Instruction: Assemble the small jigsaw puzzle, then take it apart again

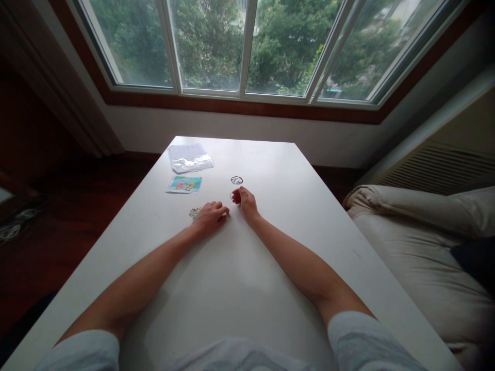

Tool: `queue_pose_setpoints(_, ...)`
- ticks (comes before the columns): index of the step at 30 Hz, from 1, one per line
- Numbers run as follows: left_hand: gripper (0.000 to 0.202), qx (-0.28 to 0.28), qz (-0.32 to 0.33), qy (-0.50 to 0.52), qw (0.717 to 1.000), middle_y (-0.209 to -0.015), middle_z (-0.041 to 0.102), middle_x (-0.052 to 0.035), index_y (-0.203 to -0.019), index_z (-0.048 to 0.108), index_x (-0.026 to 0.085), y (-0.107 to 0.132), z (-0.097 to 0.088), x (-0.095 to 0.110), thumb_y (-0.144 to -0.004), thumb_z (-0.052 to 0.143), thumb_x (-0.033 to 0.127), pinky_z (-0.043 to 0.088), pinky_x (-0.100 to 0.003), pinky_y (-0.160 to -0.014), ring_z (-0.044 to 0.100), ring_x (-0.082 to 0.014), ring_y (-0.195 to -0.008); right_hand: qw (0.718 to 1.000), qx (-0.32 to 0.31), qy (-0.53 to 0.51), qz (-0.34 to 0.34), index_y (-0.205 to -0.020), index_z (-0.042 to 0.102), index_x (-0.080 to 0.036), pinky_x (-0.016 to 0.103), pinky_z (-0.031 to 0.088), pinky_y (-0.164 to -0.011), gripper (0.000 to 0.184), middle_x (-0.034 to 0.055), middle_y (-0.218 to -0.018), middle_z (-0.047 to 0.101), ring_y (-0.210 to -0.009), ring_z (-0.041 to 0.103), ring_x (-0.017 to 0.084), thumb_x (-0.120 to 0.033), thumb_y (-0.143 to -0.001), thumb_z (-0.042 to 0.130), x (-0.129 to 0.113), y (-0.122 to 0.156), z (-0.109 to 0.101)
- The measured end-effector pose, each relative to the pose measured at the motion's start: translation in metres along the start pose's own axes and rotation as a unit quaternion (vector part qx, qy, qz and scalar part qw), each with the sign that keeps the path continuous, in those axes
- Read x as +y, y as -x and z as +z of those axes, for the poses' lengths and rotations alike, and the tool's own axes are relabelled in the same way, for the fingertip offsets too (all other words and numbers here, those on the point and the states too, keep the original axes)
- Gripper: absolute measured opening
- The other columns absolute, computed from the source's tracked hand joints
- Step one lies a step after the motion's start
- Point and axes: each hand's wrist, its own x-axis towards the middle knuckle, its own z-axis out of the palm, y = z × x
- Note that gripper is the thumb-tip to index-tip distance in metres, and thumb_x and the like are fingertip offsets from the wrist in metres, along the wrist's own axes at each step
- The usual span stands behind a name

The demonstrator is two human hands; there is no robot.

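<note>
My left hand (211, 217) rests low over the white table, its fingers bent and drawn together at the tips. A tiny speck shows by those fingertips, too small to name. Just left of this hand lies a pile of small multicoloured pieces (195, 212), partly covered by it. My right hand (246, 202) is curled, with its fingers closed by the edge of a small round, pale-rimmed thing (231, 196); most of that thing is hidden behind the fingers. Beyond it, a dark-rimmed round disc (236, 180) lies flat with a grey and white face.
A turquoise picture card (186, 184) lies on the table (240, 288) at the left, below a clear plastic sleeve (189, 157). Past the far edge is a window (243, 95). A pale sofa (421, 247) stands at the right.
</note>
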Motion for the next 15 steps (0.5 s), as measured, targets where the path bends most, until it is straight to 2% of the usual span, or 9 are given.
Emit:
queue_pose_setpoints(9,0.009,0.018,-0.016,0.007,1.0,-0.097,0.062,-0.0065,-0.094,0.06,0.023,0.0018,-0.0042,0.0022,-0.091,0.052,0.022,0.045,-0.038,-0.086,0.056,-0.0237,-0.095,1.0,0.004,0.0,0.0,-0.086,0.065,-0.016,0.024,0.043,-0.056,0.057,0.0047,-0.074,0.066,-0.06,0.056,0.011,-0.072,-0.089,0.051,0.004,-0.0022,-0.0003)
queue_pose_setpoints(15,0.016,0.032,-0.031,0.017,0.999,-0.094,0.062,-0.0057,-0.093,0.059,0.023,0.0024,-0.0035,0.0007,-0.084,0.051,0.013,0.045,-0.037,-0.084,0.055,-0.023,-0.091,1.0,0.001,0.004,0.0,-0.085,0.064,-0.016,0.024,0.043,-0.056,0.058,0.0043,-0.074,0.066,-0.059,0.056,0.011,-0.073,-0.087,0.051,0.0026,-0.0007,0.0001)
